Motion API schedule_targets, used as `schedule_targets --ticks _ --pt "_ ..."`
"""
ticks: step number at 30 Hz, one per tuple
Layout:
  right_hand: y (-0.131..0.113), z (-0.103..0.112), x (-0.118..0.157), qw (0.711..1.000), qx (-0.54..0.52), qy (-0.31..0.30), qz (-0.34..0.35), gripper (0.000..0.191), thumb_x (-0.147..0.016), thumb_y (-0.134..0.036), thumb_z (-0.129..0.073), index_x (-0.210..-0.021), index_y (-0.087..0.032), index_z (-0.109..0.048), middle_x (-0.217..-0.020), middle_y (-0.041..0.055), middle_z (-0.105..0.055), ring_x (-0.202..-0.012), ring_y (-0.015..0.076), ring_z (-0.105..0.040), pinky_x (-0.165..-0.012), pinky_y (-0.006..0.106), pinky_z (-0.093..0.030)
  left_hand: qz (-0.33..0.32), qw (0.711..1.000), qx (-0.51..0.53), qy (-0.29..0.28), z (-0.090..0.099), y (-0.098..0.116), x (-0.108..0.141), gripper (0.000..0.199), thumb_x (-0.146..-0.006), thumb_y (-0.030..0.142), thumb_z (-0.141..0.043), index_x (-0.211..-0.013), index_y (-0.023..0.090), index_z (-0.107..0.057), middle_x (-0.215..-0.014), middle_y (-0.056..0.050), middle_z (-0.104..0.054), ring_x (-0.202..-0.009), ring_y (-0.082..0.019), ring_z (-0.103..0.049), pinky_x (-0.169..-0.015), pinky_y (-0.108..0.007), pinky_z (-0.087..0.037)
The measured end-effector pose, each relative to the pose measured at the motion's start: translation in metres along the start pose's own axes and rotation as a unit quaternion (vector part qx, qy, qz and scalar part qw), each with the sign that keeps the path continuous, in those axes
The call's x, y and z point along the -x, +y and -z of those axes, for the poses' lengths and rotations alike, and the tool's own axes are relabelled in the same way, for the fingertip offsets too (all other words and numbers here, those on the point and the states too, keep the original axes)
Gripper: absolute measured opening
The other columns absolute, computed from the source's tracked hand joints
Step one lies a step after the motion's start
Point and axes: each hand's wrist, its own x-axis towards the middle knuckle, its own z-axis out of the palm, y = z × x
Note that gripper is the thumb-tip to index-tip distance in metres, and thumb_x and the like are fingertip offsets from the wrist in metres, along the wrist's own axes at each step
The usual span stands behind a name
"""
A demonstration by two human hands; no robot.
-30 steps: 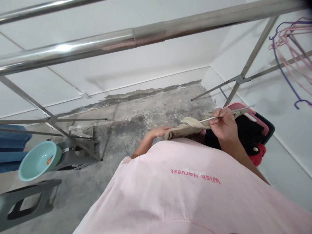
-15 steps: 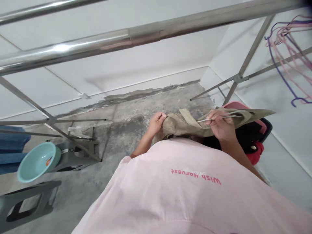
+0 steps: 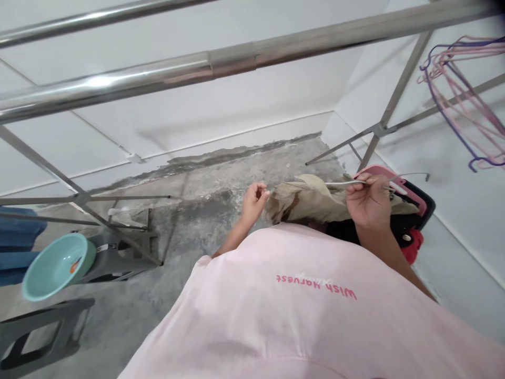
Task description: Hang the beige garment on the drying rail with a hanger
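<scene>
My right hand (image 3: 369,200) is closed on a thin pale wire hanger (image 3: 335,183), whose hook sticks out to the right. A khaki garment (image 3: 315,202), crumpled and folded, hangs around the hanger's left part in front of my body. Just off the garment's left end is my left hand (image 3: 253,204), its fingers loosely curled and the thumb a little apart, with nothing visible in it. The garment's lower part is hidden behind my pink shirt (image 3: 292,295).
A metal rack bar (image 3: 158,79) crosses in front of me. Pink and purple hangers (image 3: 453,89) hang at right. Below them, a pink and black container (image 3: 428,205) holds dark and red cloth. A mint basin (image 3: 55,268) sits on a grey stool (image 3: 118,252) at left.
My left hand has let go of the garment's left end and loosened. My right hand has shifted slightly right with the hanger, whose hook now shows; the garment's right side has dropped.
</scene>
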Motion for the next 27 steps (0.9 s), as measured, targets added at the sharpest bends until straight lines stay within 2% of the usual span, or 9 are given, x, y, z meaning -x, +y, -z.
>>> schedule_targets --ticks 4,6,8,11,16,18,21,23,27 --pt "-0.001 -0.006 0.003 0.999 -0.023 0.029 -0.009 0.034 -0.062 -0.038 -0.094 -0.068 -0.020 -0.066 -0.083 -0.0037 -0.062 -0.065 0.0026 -0.058 -0.065 0.013 -0.056 -0.021 0.997 -0.023 -0.073 -0.013 -0.001 0.008 0.038 -0.085 0.044 -0.070 -0.108 0.017 -0.057 -0.102 -0.007 -0.061 -0.090 -0.017 -0.058 -0.082 -0.030 -0.047" --pt "-0.002 -0.009 0.004 0.999 -0.031 0.033 -0.019 0.034 -0.059 -0.037 -0.095 -0.068 -0.021 -0.066 -0.082 -0.0047 -0.062 -0.064 0.0022 -0.057 -0.066 0.013 -0.057 -0.037 0.994 -0.050 -0.087 -0.020 -0.001 0.009 0.040 -0.082 0.045 -0.073 -0.108 0.017 -0.059 -0.110 -0.010 -0.061 -0.097 -0.020 -0.058 -0.087 -0.032 -0.047" --pt "-0.003 -0.010 0.005 0.999 -0.036 0.029 -0.025 0.034 -0.060 -0.037 -0.095 -0.068 -0.021 -0.066 -0.082 -0.0052 -0.063 -0.064 0.0020 -0.057 -0.067 0.013 -0.057 -0.044 0.993 -0.069 -0.083 -0.024 0.000 0.006 0.033 -0.084 0.044 -0.071 -0.101 0.017 -0.062 -0.106 -0.009 -0.062 -0.097 -0.020 -0.057 -0.089 -0.033 -0.046" --pt "0.001 -0.006 0.003 1.000 -0.023 0.012 -0.012 0.033 -0.062 -0.040 -0.093 -0.070 -0.021 -0.067 -0.082 -0.0045 -0.065 -0.064 0.0027 -0.058 -0.066 0.014 -0.056 -0.031 0.995 -0.080 -0.059 -0.021 0.002 -0.001 0.024 -0.090 0.041 -0.062 -0.083 0.018 -0.060 -0.089 -0.005 -0.061 -0.088 -0.019 -0.055 -0.085 -0.031 -0.044" --pt "0.022 0.012 0.002 0.996 0.060 -0.039 -0.058 0.034 -0.061 -0.040 -0.093 -0.066 -0.021 -0.066 -0.078 -0.0012 -0.066 -0.063 0.0082 -0.058 -0.061 0.022 -0.056 -0.023 0.996 -0.071 0.055 -0.004 0.008 -0.009 0.021 -0.093 0.030 -0.052 -0.075 0.019 -0.051 -0.080 -0.002 -0.056 -0.084 -0.017 -0.051 -0.084 -0.029 -0.042" --pt "0.029 0.018 0.003 0.996 0.041 -0.028 -0.070 0.032 -0.063 -0.039 -0.092 -0.068 -0.022 -0.065 -0.079 -0.0017 -0.065 -0.066 0.0076 -0.058 -0.063 0.021 -0.056 -0.014 0.995 -0.083 0.044 0.003 0.007 -0.010 0.020 -0.092 0.029 -0.052 -0.075 0.019 -0.051 -0.079 -0.002 -0.056 -0.083 -0.016 -0.051 -0.083 -0.029 -0.041" --pt "0.030 0.024 0.002 0.999 -0.004 0.009 -0.050 0.030 -0.068 -0.041 -0.090 -0.070 -0.023 -0.066 -0.083 -0.0040 -0.065 -0.066 0.0048 -0.056 -0.066 0.019 -0.055 -0.003 0.994 -0.105 -0.038 0.009 0.001 -0.010 0.021 -0.092 0.029 -0.052 -0.073 0.019 -0.051 -0.079 -0.002 -0.058 -0.081 -0.016 -0.052 -0.083 -0.029 -0.041" --pt "0.028 0.025 0.001 0.999 -0.011 0.019 -0.039 0.028 -0.072 -0.041 -0.087 -0.070 -0.023 -0.065 -0.084 -0.0042 -0.065 -0.065 0.0048 -0.055 -0.066 0.020 -0.054 -0.015 0.992 -0.111 -0.066 0.010 -0.003 -0.007 0.021 -0.092 0.031 -0.053 -0.076 0.018 -0.052 -0.086 -0.003 -0.061 -0.087 -0.016 -0.054 -0.087 -0.030 -0.041" --pt "0.026 0.019 0.002 0.998 -0.010 0.011 -0.054 0.028 -0.072 -0.040 -0.087 -0.070 -0.023 -0.065 -0.083 -0.0038 -0.064 -0.064 0.0049 -0.055 -0.065 0.020 -0.054 -0.013 0.991 -0.127 -0.030 0.008 0.001 0.001 0.015 -0.091 0.032 -0.058 -0.096 0.018 -0.058 -0.105 -0.007 -0.064 -0.102 -0.019 -0.057 -0.094 -0.033 -0.043"
